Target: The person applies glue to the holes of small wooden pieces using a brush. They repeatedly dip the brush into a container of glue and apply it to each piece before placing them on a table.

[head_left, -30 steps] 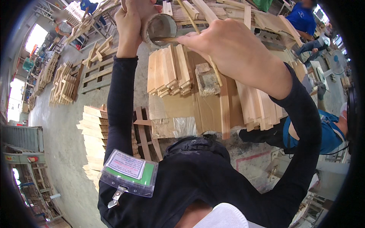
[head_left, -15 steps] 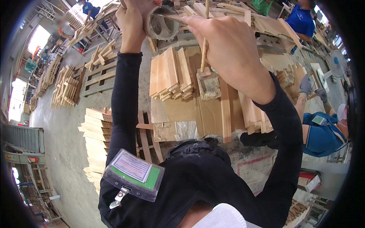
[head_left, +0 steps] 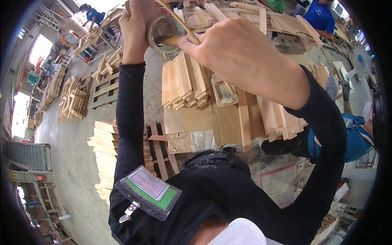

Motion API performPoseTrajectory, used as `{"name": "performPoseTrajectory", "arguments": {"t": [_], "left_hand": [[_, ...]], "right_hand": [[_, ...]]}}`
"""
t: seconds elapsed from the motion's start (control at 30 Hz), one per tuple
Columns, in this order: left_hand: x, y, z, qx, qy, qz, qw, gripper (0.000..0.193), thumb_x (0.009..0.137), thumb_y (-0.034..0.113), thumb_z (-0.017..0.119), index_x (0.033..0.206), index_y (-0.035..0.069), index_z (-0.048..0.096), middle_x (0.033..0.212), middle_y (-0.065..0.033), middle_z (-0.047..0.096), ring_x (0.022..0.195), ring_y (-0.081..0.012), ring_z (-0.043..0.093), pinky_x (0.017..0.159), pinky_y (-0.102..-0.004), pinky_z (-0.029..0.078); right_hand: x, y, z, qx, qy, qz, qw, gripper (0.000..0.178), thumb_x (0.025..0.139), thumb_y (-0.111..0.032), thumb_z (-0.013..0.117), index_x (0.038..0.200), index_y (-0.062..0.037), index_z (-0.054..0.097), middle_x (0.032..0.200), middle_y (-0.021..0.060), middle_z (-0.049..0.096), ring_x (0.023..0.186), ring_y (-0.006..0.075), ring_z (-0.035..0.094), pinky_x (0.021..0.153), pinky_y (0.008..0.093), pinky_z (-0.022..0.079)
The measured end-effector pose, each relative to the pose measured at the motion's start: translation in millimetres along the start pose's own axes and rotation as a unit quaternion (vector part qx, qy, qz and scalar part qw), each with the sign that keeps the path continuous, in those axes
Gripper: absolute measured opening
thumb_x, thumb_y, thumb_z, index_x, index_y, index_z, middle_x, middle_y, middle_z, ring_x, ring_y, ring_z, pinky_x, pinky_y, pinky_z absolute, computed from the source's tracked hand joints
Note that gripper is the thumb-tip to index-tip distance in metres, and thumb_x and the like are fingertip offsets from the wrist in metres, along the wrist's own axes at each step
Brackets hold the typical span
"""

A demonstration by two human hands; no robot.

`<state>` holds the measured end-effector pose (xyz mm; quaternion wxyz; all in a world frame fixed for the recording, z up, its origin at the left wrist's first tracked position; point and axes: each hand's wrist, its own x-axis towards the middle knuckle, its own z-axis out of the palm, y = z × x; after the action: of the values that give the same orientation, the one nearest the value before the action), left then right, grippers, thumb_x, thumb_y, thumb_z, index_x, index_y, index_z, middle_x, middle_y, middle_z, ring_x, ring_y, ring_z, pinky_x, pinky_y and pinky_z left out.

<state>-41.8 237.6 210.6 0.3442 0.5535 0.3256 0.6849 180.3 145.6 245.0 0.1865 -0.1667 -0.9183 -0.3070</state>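
High in front of me, my left hand (head_left: 136,30) is wrapped round a greyish, crusted cylindrical cup (head_left: 151,36), tilted with its open mouth facing right. My right hand (head_left: 241,57) is closed on a thin wooden stick (head_left: 179,19), which slants up to the left. A flat, light brown strip (head_left: 168,40) reaches from the same fingers into the cup's mouth; its far end is hidden inside. Below the right hand stands a small crusted tray (head_left: 227,100) on cardboard (head_left: 196,118), beside a stack of planed wood strips (head_left: 179,83).
Further wood strips (head_left: 277,118) lie right of the cardboard. A tall stack of cut pieces (head_left: 107,151) stands at my left, with pallets (head_left: 107,87) beyond. A co-worker in blue (head_left: 355,136) is close on my right, near a fan (head_left: 361,65). Others work at far benches.
Both hands and the cup have shifted slightly left. The thin stick has swung from upright above the tray to a leftward slant, while the flat strip has moved lower in the cup's mouth.
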Motion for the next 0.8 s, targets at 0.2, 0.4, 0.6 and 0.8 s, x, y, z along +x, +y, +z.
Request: {"name": "performPoseTrajectory", "arguments": {"t": [0.2,0.4,0.6,0.8], "left_hand": [[9,-7,-4,0.056,0.033,0.031,0.997,0.048,0.101,0.035,0.036,0.119,-0.007,0.051,0.098,-0.0201,0.064,0.086,-0.0331,0.067,0.076,-0.0421,0.057],[16,3,-7,-0.05,-0.011,0.042,0.998,0.043,0.101,0.032,0.04,0.113,-0.006,0.054,0.091,-0.0157,0.064,0.077,-0.0269,0.066,0.069,-0.0368,0.057],[16,9,11,-0.013,0.043,0.064,0.997,0.041,0.099,0.035,0.047,0.104,-0.003,0.058,0.081,-0.0096,0.064,0.066,-0.0197,0.065,0.055,-0.0306,0.055],[8,11,8,-0.004,0.034,0.056,0.998,0.04,0.1,0.034,0.044,0.107,-0.003,0.058,0.085,-0.0114,0.064,0.069,-0.0203,0.064,0.06,-0.0311,0.053]], "right_hand": [[-18,15,11,0.0,-0.001,0.041,0.999,0.037,0.082,-0.008,0.057,0.117,-0.015,0.066,0.064,0.0092,0.061,0.066,0.0232,0.066,0.058,0.035,0.051],[-22,17,10,-0.008,0.064,0.146,0.987,0.035,0.083,-0.005,0.057,0.115,-0.0165,0.067,0.07,0.0103,0.065,0.07,0.024,0.067,0.063,0.0335,0.054],[-18,11,26,-0.045,0.056,0.153,0.986,0.042,0.083,-0.008,0.055,0.124,-0.0176,0.062,0.073,0.0124,0.064,0.069,0.0253,0.064,0.064,0.0358,0.052],[-25,5,19,0.023,-0.015,0.13,0.991,0.045,0.08,-0.006,0.054,0.124,-0.0177,0.061,0.074,0.0128,0.064,0.071,0.0265,0.064,0.065,0.0362,0.052]]}}
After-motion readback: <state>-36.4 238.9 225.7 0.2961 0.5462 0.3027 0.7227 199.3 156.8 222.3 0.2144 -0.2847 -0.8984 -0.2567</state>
